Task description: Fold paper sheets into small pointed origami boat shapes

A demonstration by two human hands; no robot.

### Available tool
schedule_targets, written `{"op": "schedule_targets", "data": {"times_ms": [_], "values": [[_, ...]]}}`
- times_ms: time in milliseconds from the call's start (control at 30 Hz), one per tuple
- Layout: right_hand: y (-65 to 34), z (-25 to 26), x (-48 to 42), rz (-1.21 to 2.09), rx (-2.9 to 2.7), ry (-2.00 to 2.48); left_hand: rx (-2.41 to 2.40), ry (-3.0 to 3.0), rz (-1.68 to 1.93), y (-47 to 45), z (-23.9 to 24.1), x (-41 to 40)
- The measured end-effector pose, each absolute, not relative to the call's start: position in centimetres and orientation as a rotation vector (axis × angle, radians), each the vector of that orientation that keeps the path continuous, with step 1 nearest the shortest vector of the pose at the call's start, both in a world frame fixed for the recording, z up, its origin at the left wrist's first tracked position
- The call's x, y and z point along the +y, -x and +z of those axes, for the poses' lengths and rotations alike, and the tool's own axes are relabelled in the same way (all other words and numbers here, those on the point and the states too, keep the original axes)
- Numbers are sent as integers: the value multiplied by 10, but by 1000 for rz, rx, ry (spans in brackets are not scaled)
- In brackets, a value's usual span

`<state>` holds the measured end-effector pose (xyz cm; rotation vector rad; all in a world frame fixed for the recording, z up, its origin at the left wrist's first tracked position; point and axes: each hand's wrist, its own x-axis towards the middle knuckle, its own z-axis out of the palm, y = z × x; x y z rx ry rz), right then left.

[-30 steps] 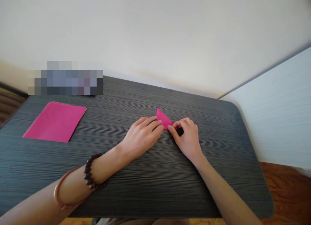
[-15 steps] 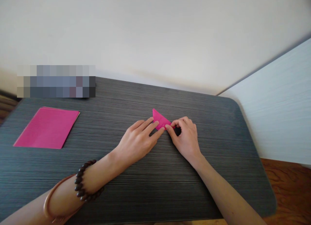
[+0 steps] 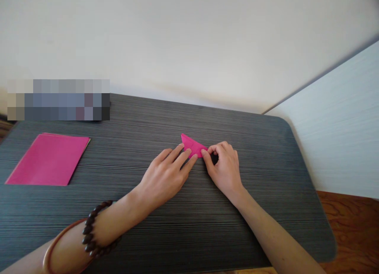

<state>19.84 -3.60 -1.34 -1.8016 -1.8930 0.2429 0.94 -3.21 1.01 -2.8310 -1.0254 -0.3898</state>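
Note:
A small folded piece of pink paper (image 3: 193, 145) lies near the middle of the dark table, its pointed corner toward the back left. My left hand (image 3: 164, 171) rests with fingers stretched and spread, the fingertips pressing on the paper's left and front part. At the paper's right end, my right hand (image 3: 224, 163) pinches it between thumb and index finger. That end is partly hidden behind the fingers. On my left wrist are a dark bead bracelet (image 3: 89, 230) and a copper-coloured bangle (image 3: 50, 248).
A stack of square pink paper (image 3: 49, 159) lies at the left of the table (image 3: 142, 120). Behind it is a blurred-out object (image 3: 59, 102). A pale wall (image 3: 189, 45) borders the back, and a white panel (image 3: 340, 132) stands to the right above a brown wooden floor (image 3: 349, 226).
The view has shifted slightly, so the paper stack sits further left in it. My left fingertips appear a little further from my right thumb. The right hand keeps its pinch on the paper.

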Motion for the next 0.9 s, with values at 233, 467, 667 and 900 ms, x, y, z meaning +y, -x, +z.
{"op": "schedule_targets", "data": {"times_ms": [233, 467, 667, 900], "values": [[-210, -7, -34, 416, -1912, 1706, -1029, 2829, -399, -10, 11, -32], [-219, -2, -34, 532, -2011, 1622, -1049, 2826, -392, -11, 12, -34], [-213, -7, -34, 388, -1965, 1735, -1068, 2826, -357, -10, 12, -35], [-210, -11, -33, 388, -1912, 1773, -1065, 2818, -330, -11, 12, -36]]}}
